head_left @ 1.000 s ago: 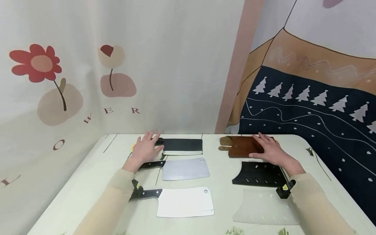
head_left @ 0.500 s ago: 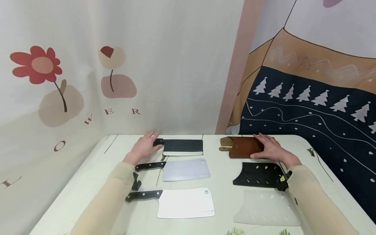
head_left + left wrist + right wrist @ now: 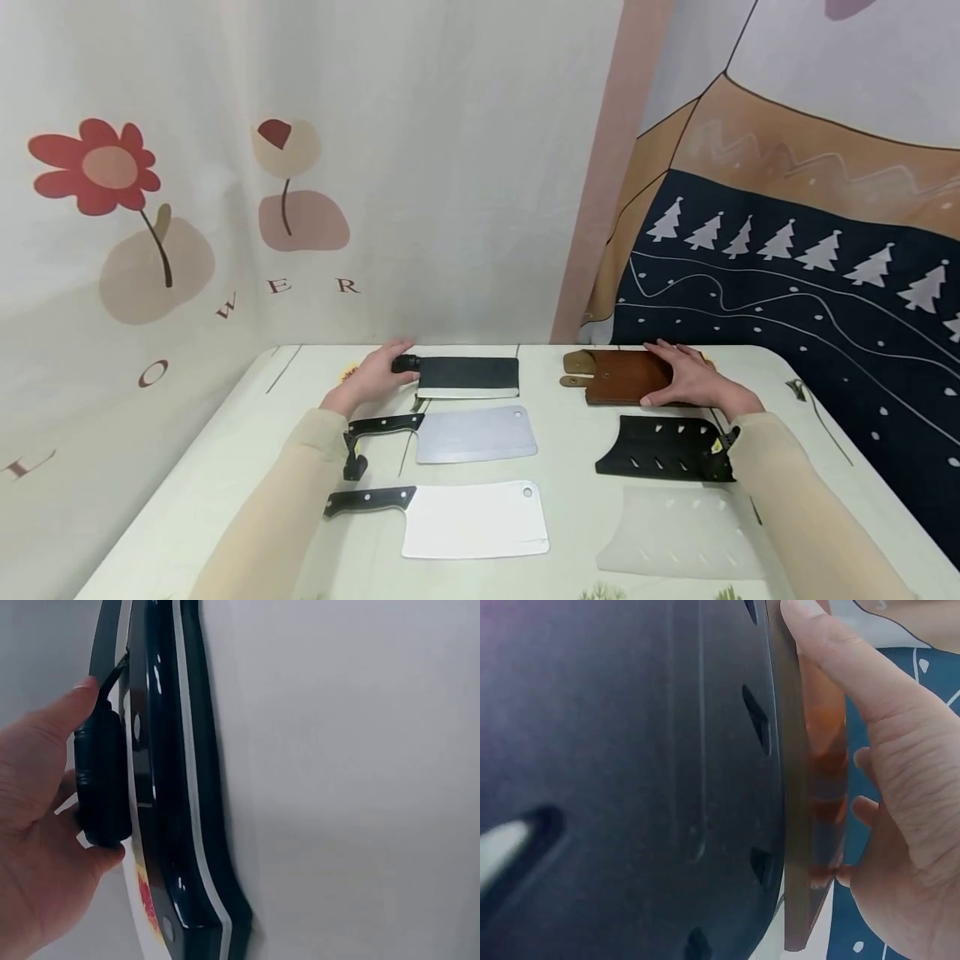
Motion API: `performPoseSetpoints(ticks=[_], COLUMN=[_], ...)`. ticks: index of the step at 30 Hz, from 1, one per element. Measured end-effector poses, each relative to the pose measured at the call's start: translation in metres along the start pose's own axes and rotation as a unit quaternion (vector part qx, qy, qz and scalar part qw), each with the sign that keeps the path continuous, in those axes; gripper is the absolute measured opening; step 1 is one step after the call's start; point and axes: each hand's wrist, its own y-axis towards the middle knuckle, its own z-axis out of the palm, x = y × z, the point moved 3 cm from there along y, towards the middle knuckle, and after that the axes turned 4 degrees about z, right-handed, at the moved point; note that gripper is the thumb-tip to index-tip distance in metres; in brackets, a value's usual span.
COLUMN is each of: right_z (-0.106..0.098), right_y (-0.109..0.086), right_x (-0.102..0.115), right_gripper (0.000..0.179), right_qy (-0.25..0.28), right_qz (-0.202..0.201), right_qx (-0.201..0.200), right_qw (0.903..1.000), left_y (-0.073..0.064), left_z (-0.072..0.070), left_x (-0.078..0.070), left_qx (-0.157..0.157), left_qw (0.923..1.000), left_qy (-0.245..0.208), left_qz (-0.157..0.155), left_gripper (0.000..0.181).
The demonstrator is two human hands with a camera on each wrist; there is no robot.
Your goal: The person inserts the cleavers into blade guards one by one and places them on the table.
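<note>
At the table's far left my left hand (image 3: 375, 375) curls round the black handle (image 3: 103, 780) of a dark-bladed cleaver (image 3: 468, 373), thumb on the near side. The cleaver lies flat, blade pointing right. Across the table, my right hand (image 3: 693, 377) spans a brown leather knife sheath (image 3: 622, 377), thumb on its near edge and fingers over its far side. The sheath's tan strap (image 3: 576, 381) points left. In the right wrist view the thumb touches the sheath's edge (image 3: 795, 825). Part of the sheath is hidden under the hand.
Two grey-white cleavers with black handles, a farther one (image 3: 476, 434) and a nearer one (image 3: 476, 521), lie in front of the left hand. A black blade guard (image 3: 663, 448) and a translucent white guard (image 3: 678, 533) lie in front of the right. A curtain (image 3: 450, 208) hangs behind the table.
My left hand has lowered and closed round the dark cleaver's handle, its fingers drawing in. My right hand has settled slightly onto the leather sheath. The cleavers and guards lie still.
</note>
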Motion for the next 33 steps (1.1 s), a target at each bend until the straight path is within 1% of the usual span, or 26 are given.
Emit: performPoseSetpoints(ticks=[3,8,10,12,16,20,23,25,30,33], right_z=[0.000,0.001,0.002,0.002,0.002,0.000,-0.001,-0.001,-0.001,-0.004], right_y=[0.000,-0.001,0.000,0.001,0.002,0.002,0.003,0.003,0.003,0.003], right_x=[-0.002,-0.006,-0.007,-0.008,-0.010,-0.010,-0.010,-0.010,-0.005,-0.006], right_gripper=[0.110,0.110,0.109,0.108,0.111,0.116,0.117,0.117,0.117,0.118], right_qy=[-0.006,-0.001,0.004,0.006,0.010,0.004,0.000,0.000,0.015,0.018], right_qz=[0.006,0.019,0.021,0.023,0.024,0.013,0.004,0.003,-0.001,0.004], right_qx=[0.007,0.025,0.027,0.027,0.041,0.061,0.071,0.076,0.092,0.100], right_qw=[0.9999,0.9995,0.9994,0.9994,0.9988,0.9980,0.9975,0.9971,0.9957,0.9948], left_y=[0.002,0.006,0.008,0.010,0.011,0.011,0.011,0.011,0.007,0.008], left_z=[0.002,0.005,0.006,0.005,0.003,0.002,0.001,0.001,-0.001,0.000], left_x=[0.005,0.013,0.017,0.020,0.025,0.027,0.028,0.028,0.033,0.037], left_qx=[-0.001,0.010,0.014,0.014,0.006,-0.004,-0.008,-0.008,-0.007,-0.013], left_qw=[0.9999,0.9986,0.9970,0.9957,0.9920,0.9889,0.9880,0.9873,0.9850,0.9837], left_qy=[-0.010,-0.047,-0.067,-0.081,-0.111,-0.137,-0.143,-0.144,-0.156,-0.168], left_qz=[-0.001,-0.024,-0.037,-0.042,-0.060,-0.058,-0.058,-0.065,-0.073,-0.063], left_gripper=[0.067,0.067,0.069,0.070,0.072,0.067,0.062,0.060,0.058,0.059])
